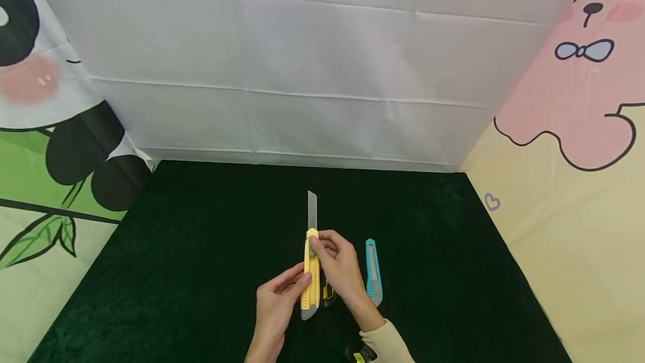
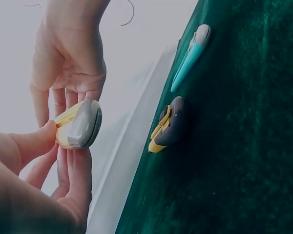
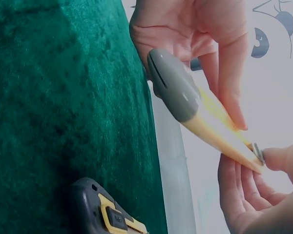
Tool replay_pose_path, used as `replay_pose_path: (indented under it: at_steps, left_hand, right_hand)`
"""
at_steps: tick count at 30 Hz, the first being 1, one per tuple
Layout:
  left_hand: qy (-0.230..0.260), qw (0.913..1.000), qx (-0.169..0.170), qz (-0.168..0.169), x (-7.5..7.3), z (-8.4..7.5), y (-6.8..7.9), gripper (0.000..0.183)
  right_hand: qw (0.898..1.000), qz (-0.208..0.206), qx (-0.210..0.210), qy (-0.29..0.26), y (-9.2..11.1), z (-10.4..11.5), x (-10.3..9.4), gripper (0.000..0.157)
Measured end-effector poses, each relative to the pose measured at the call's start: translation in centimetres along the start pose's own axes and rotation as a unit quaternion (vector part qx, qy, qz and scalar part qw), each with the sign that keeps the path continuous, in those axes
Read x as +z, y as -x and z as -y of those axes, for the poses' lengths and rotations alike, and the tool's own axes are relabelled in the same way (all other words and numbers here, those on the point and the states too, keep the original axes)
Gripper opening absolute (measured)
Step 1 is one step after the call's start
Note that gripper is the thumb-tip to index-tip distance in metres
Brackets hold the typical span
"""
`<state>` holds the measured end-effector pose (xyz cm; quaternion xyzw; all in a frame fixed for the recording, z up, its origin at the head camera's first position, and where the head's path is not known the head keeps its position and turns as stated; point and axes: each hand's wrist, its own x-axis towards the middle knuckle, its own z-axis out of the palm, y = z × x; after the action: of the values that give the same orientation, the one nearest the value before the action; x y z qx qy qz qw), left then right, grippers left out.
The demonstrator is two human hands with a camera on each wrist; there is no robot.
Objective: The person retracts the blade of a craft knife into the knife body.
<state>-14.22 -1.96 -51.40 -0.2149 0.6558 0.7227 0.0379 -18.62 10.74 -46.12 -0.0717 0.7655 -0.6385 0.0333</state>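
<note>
A yellow utility knife with a grey butt is held up over the dark green cloth, its long blade extended and pointing away from me. My left hand pinches the lower part of the body between thumb and fingers. Higher up, my right hand grips the knife near the blade end, thumb on the grey slider. Below it on the cloth lies a black and yellow utility knife, mostly hidden by the hands in the head view. A teal utility knife lies to the right of my right hand.
The green cloth covers the table. A white sheet rises behind it, with printed cartoon sheets at left and right. A small black and yellow-green item shows beside the right sleeve at the bottom edge.
</note>
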Motion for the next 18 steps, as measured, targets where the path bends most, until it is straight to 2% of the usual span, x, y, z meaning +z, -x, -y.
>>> replay_pose_path:
  at_steps: [7,18]
  left_hand:
    - [0.007,1.0000,-0.002,0.004,0.0,-0.2,0.3,0.038]
    - [0.009,0.9999,-0.001,0.009,0.1,-0.1,0.4,0.039]
  right_hand:
    - [1.000,0.002,-0.008,0.002,-0.7,-2.6,0.2,0.028]
    - [0.999,0.011,-0.037,-0.017,-0.3,-2.9,0.1,0.027]
